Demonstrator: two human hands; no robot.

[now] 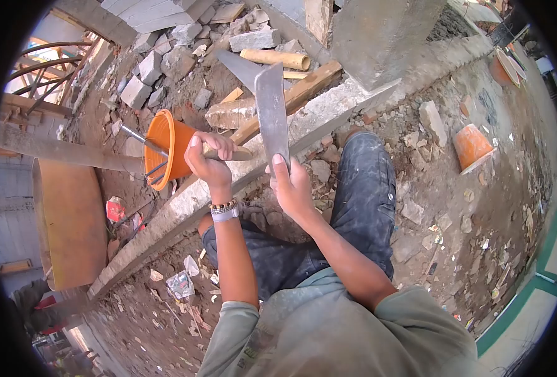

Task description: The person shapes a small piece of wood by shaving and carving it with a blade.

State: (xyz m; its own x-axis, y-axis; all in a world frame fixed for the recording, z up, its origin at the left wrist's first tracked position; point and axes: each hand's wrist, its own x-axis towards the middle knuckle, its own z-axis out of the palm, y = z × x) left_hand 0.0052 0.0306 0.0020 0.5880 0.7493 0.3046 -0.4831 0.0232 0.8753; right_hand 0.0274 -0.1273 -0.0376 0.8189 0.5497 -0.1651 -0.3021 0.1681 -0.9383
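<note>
My left hand [209, 160] is closed around a short piece of pale wood [237, 153], whose free end points right, up to the edge of a machete [271, 107]. My right hand [293, 188] grips the machete low down, with the thumb laid along the flat of its wide grey blade. The blade stands nearly upright in view, and its handle is hidden in my fist. Whether wood and blade touch, I cannot tell. Just behind my left hand is an orange bucket [176, 154], tilted, with metal rods or tool shafts [141, 138] sticking out of its mouth.
A long concrete beam [184, 207] crosses before my knees. Beyond it lie a timber [303, 94], a bamboo piece [275, 59], a flat grey blade-like sheet [237, 68] and broken blocks [137, 93]. An upturned orange bucket [473, 147] stands right. A concrete column [379, 44] rises ahead.
</note>
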